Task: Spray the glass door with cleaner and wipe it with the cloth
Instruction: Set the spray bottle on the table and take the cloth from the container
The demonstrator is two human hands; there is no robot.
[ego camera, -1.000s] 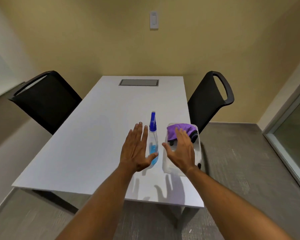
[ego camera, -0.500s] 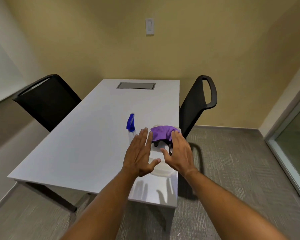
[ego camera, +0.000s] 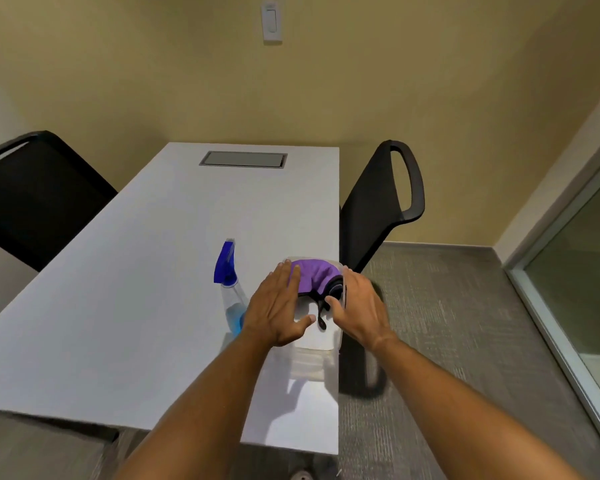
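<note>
Yellow walls enclose a small room with a white desk (ego camera: 125, 306) at its middle. Both hands hover flat-fingered over a clear container (ego camera: 317, 344) at the desk's near right: the left hand (ego camera: 278, 313) and the right hand (ego camera: 359, 306) hold nothing. Between them lies the purple cloth (ego camera: 314, 273); the spray bottle (ego camera: 230, 289) stands just left. At far right the glass door (ego camera: 582, 271) looks untouched, so I judge that fetching, spraying and wiping all remain.

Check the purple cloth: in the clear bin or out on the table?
In. The purple cloth sits bunched inside the clear bin at its far end, with the bin's walls around it, not on the table.
</note>
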